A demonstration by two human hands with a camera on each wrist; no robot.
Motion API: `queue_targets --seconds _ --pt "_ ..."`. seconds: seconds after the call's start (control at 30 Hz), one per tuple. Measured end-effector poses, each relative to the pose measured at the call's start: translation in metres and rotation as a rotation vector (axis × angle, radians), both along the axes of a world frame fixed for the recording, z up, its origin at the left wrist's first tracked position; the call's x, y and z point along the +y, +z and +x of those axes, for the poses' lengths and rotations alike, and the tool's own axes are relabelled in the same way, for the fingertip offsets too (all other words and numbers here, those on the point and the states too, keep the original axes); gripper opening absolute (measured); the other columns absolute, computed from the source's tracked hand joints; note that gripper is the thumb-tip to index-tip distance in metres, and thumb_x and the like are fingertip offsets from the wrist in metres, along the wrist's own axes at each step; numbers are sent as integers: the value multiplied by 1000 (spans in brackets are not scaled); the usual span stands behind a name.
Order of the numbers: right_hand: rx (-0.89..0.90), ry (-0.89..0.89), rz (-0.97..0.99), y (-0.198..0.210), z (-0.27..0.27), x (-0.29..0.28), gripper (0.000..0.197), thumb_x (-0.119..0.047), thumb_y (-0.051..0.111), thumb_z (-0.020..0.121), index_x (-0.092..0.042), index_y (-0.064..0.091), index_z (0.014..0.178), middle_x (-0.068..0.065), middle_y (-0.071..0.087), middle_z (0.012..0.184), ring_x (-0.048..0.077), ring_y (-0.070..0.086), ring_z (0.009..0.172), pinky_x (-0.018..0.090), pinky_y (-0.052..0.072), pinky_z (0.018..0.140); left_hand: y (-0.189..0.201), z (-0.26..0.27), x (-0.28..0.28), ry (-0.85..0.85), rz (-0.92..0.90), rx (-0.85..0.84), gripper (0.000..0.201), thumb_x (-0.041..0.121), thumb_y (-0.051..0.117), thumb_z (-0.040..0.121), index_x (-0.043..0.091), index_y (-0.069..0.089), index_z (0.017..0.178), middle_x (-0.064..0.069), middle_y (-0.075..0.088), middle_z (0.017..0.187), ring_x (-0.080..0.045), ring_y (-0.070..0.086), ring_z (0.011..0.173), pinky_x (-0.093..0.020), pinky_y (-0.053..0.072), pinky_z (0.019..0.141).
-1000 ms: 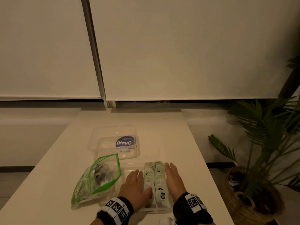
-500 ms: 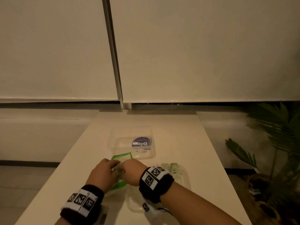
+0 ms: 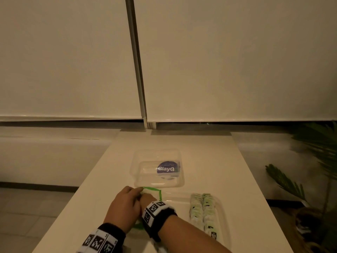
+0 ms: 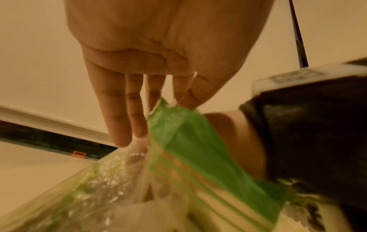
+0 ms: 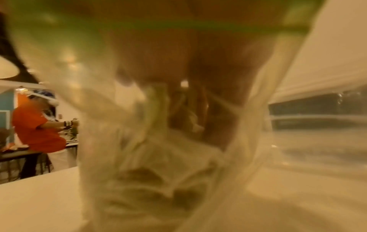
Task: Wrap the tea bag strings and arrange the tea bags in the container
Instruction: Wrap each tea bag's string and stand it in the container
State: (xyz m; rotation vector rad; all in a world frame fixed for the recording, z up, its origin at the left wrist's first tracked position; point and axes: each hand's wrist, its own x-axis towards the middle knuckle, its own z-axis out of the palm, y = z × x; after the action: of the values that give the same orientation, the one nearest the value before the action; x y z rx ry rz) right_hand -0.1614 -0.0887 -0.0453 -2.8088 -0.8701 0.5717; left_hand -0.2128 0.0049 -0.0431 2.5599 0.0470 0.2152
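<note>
Left hand (image 3: 125,207) pinched the green zip rim of the clear plastic zip bag (image 4: 178,133) between thumb and forefinger, other fingers hanging straight, holding the mouth open. Right hand (image 3: 146,198) plunged into that mouth, wrist deep; through the blurred film, fingers seemed bent toward loose tea bags (image 5: 143,180) inside, but whether closed on one could not be told. Both hands had come across from the clear shallow plastic container (image 3: 225,216), where a second before lay flat either side of the two packed rows of green-and-white wrapped tea bags (image 3: 202,210); meanwhile camera swung left, leaving the container well right of the forearm. Meant, most likely, that pressing the rows straight was finished and another bag was being fetched for string wrapping. Left part of the container looked bare (room for more rows, probably), so task judged well underway, not near done. Farther up the pale long table (image 3: 182,139), beyond the zip bag, sat a second clear plastic tub with a round purple label (image 3: 158,168), apart from both hands. Risk ahead: tangled strings dragging several bags out together.
</note>
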Motion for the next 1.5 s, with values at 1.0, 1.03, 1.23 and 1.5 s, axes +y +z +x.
queue_targets --seconds 1.0,1.03,1.23,1.5 --pt "535 -539 1087 47 -106 -190 16 -1 54 93 -2 66 102 1 69 69 9 63 55 16 45 51 9 -52 -111 -329 -791 207 31 -2 57 81 19 69 99 -6 66 91 -13 62 67 -33 52 52" --pt "555 -572 1127 46 -108 -194 18 0 50 94 -2 67 101 4 70 69 11 64 56 17 46 52 8 -53 -114 -294 -927 268 29 -1 57 77 16 71 96 -8 68 86 -17 62 67 -33 50 51" --pt "421 -604 1194 32 -114 -206 40 -7 59 80 -18 63 118 8 59 107 18 61 66 30 48 56 16 -56 -121 -258 -1520 650 34 -2 38 77 -6 60 104 -15 59 72 -22 51 54 -23 36 37" --pt "284 -387 1181 38 -114 -198 43 -7 61 83 -27 66 121 -13 63 102 16 54 72 19 43 60 20 -56 -122 -188 -1778 959 16 8 42 73 4 56 80 -10 39 64 -14 29 40 -13 19 36"
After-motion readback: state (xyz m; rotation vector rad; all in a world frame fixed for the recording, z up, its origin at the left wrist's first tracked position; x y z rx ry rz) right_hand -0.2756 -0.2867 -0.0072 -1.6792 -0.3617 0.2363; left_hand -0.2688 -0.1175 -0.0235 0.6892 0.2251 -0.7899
